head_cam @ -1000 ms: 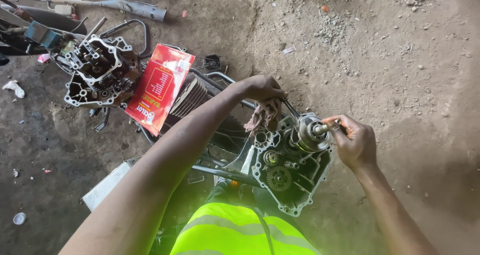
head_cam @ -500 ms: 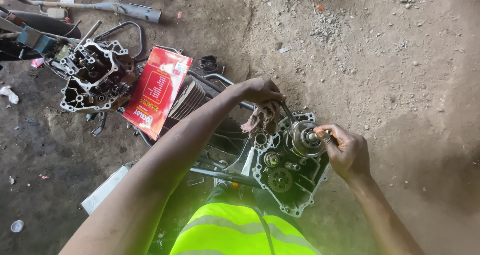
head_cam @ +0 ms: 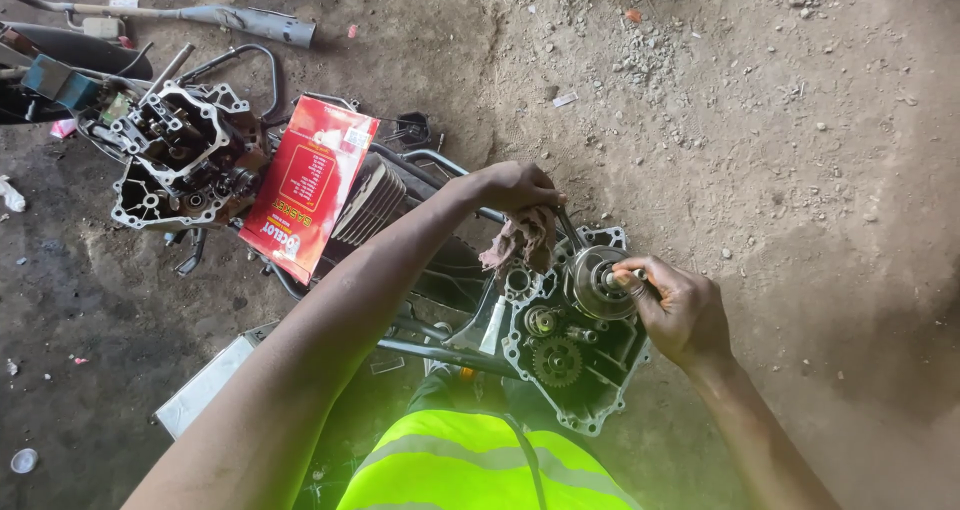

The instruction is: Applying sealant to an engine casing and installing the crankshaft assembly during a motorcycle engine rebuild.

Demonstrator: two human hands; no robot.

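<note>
While both hands work over the engine case, the scene reads so:

Left hand: the left hand (head_cam: 512,187) is curled shut on a grimy rag (head_cam: 520,240), which hangs at the case's 12 o'clock edge, touching it.

Right hand: the right hand (head_cam: 680,308) comes in from 3 o'clock, fingertips pinched on a small pin or shaft at the hub of the round clutch (head_cam: 598,282).

Case: the engine case (head_cam: 570,340) lies open-face up on the dirt floor (head_cam: 800,170), just past the person's hi-vis knee (head_cam: 480,470); a small gear (head_cam: 557,360) sits at its 6 o'clock, the clutch at its 1 o'clock.

Edges: the case's toothed rim is bare at 3 to 6 o'clock; at 9 o'clock it meets a white tube (head_cam: 492,325) and the dark frame bars.

Open room: from 12 through 4 o'clock the floor holds only pebbles and grit, well apart from any parts.

Crowded side: at 9 to 11 o'clock lie a finned cylinder (head_cam: 375,202), a red packet (head_cam: 308,185) leaning on it, and a second case half (head_cam: 180,155) beyond; a metal pipe (head_cam: 200,15) lies farthest out at 11 o'clock. A pale flat panel (head_cam: 205,388) lies at 8 o'clock under the left forearm.

Change: half a second ago the right hand sat a touch farther out from the clutch; its fingertips are now closer on the hub. The left hand and rag keep their place.
</note>
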